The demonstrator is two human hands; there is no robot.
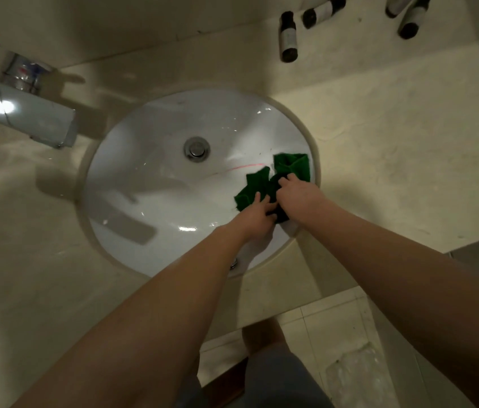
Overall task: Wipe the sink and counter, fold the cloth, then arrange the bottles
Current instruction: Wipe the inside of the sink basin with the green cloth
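A crumpled green cloth [289, 166] lies against the right inner wall of the white oval sink [150, 184]. My left hand [257, 216] presses on the cloth's lower left part, fingers spread over it. My right hand [297, 195] grips the cloth's bunched middle. Several dark bottles with pale labels lie on their sides on the beige counter [394, 148] at the top right, one of them [287, 36] nearest the sink, another [412, 19] further right.
A chrome tap [23, 113] juts over the counter at the left. The metal drain plug [196, 149] sits in the sink's middle. Tiled floor [335, 325] and my legs show below the counter's front edge.
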